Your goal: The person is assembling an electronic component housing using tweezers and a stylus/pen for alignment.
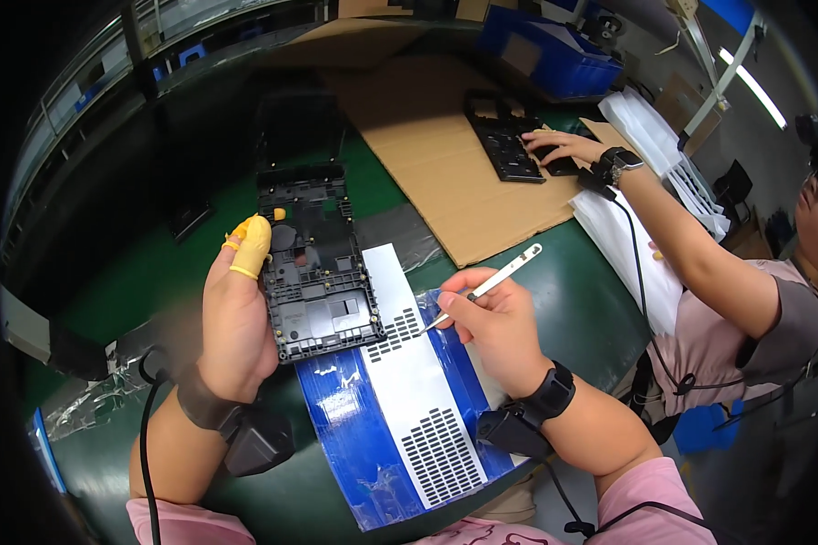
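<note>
My left hand [230, 331] wears yellow finger cots and is closed around the left edge of a black plastic housing [311, 283], held tilted with its ribbed inner side showing. In my right hand [504, 336] a pair of white tweezers [511, 271] is pinched, its tips down at a white sheet [409, 386]. Small black rectangular stickers [442, 454] sit on that sheet in two blocks of rows, the upper block partly used or uneven at its edges. The sheet lies on a blue plastic-covered board [336, 400]. The housing's lower corner overhangs the sheet's upper block.
At the right, a co-worker's hand [568, 147] touches another black housing [500, 136] on a brown cardboard sheet [418, 154]. White foam sleeves [609, 245] lie beside it. A blue bin [554, 59] stands at the back. Cables run from both my wrists.
</note>
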Tool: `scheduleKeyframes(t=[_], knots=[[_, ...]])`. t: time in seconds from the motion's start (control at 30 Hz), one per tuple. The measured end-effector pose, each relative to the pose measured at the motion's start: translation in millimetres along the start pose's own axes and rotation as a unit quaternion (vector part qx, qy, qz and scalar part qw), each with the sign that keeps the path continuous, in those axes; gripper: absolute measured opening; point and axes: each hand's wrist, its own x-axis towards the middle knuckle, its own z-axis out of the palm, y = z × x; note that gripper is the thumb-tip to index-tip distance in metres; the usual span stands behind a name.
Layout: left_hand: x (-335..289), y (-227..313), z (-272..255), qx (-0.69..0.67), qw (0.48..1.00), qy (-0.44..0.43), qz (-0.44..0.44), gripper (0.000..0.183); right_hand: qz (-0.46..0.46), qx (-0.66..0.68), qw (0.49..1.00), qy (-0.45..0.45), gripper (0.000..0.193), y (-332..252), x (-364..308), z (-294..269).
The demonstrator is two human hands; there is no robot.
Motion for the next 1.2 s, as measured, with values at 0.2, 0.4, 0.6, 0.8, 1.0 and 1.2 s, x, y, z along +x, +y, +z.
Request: scheduleKeyframes(t=[0.2,0.4,0.6,0.8,1.0,1.2], knots=[[-3.0,-8.8,0.8,-0.039,0.999,-0.021,0.005,0.025,0.002,0.013,1.0,-0.002,0.01,-0.7,1.2,-0.8],[-18.3,-17.7,13.7,-0.068,0.996,-0.019,-0.051,0.026,-0.047,0.097,0.994,-0.025,0.016,-14.2,-6.9,-1.8],[-37.2,-22.6,28.7,-0.115,0.984,-0.028,-0.131,0.028,-0.093,0.102,0.987,-0.079,0.02,-23.2,-28.2,16.8],[-43.3,-20.8,35.1,-0.123,0.984,-0.023,-0.127,0.03,-0.084,0.106,0.986,-0.095,0.022,-23.5,-31.0,19.0],[-45.2,-19.9,34.0,-0.119,0.984,-0.038,-0.128,0.031,-0.11,0.069,0.987,-0.097,0.022,-23.2,-32.5,20.9],[-44.7,-19.9,35.8,-0.119,0.984,-0.047,-0.128,0.032,-0.114,0.058,0.987,-0.097,0.022,-21.8,-31.2,19.8]])
